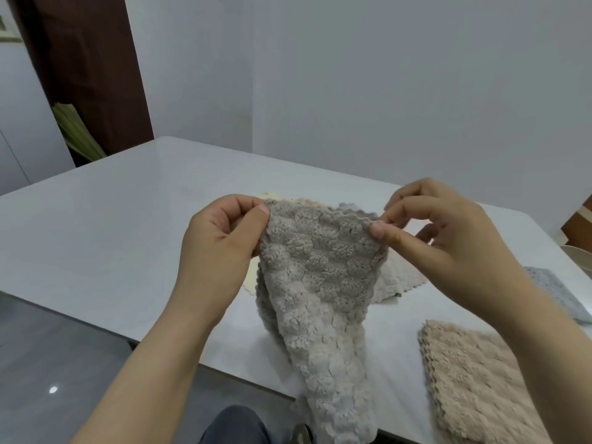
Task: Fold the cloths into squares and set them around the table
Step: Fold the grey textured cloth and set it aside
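A fluffy grey cloth (320, 283) hangs in the air above the white table (112, 225), its lower end drooping past the near table edge. My left hand (221, 238) pinches its upper left corner between thumb and fingers. My right hand (442, 235) pinches the upper right corner. A folded beige cloth (471, 382) lies flat at the near right of the table. A folded light grey-blue cloth (551, 290) lies further right, partly behind my right forearm. Behind the held cloth sits a pile of loose cloths (400, 277), pale yellow and off-white, mostly hidden.
A grey wall stands behind the table. A dark brown door frame (89, 68) is at the far left. A white bowl rim (576, 254) shows at the right table edge. Grey floor (64, 363) lies below the near left table edge.
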{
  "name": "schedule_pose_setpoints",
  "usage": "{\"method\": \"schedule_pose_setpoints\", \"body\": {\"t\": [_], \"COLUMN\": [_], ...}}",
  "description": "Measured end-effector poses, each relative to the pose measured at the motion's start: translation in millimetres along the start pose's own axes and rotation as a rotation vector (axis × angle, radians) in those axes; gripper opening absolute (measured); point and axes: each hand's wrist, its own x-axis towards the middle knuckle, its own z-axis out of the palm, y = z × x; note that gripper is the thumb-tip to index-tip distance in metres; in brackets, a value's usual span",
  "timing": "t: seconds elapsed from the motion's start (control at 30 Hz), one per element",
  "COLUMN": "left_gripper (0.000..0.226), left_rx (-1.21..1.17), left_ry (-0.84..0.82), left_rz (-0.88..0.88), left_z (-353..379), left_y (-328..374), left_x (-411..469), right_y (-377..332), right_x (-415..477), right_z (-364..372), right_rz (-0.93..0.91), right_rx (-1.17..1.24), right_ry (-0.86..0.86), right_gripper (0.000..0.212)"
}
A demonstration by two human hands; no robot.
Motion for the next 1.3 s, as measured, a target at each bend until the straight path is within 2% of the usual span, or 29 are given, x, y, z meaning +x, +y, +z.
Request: {"method": "schedule_pose_setpoints", "body": {"t": [0.23,0.47,0.53,0.6,0.7,0.83,1.07,1.2,1.3], "left_gripper": [0.017,0.01,0.01,0.011,0.009,0.009,0.007,0.007,0.008], "left_rx": [0.063,0.106,0.153,0.264,0.432,0.438,0.238,0.203,0.198], "left_ry": [0.064,0.126,0.115,0.089,0.062,-0.011,0.016,-0.022,-0.059], "left_rz": [0.119,0.268,0.278,0.286,0.287,0.242,0.149,0.145,0.169], "left_z": [-3.3,-17.6,-20.7,-18.8,-10.5,-1.7,18.6,27.8,34.3], "left_y": [16.5,36.5,34.4,25.1,11.4,-5.8,-14.0,-14.1,-13.3], "left_x": [8.0,5.5,9.0,12.7,11.7,7.4,0.1,-2.8,-6.4], "right_y": [-23.3,-38.4,-35.4,-28.0,-12.0,4.5,20.4,20.9,13.6], "right_x": [11.3,16.8,17.9,16.5,9.4,-2.9,-16.3,-14.5,-9.8], "right_z": [-14.6,-11.2,-6.7,0.1,9.4,9.3,5.1,9.8,19.1], "right_rz": [0.054,0.046,0.092,0.133,0.15,0.213,0.27,0.266,0.217], "right_rx": [0.204,0.706,0.762,0.625,0.271,0.116,0.106,0.116,0.181], "right_ry": [-0.011,-0.046,-0.045,-0.023,-0.046,-0.147,-0.234,-0.219,-0.196], "right_gripper": [0.022,0.02,0.02,0.016,0.012,0.012,0.015,0.031,0.034]}}
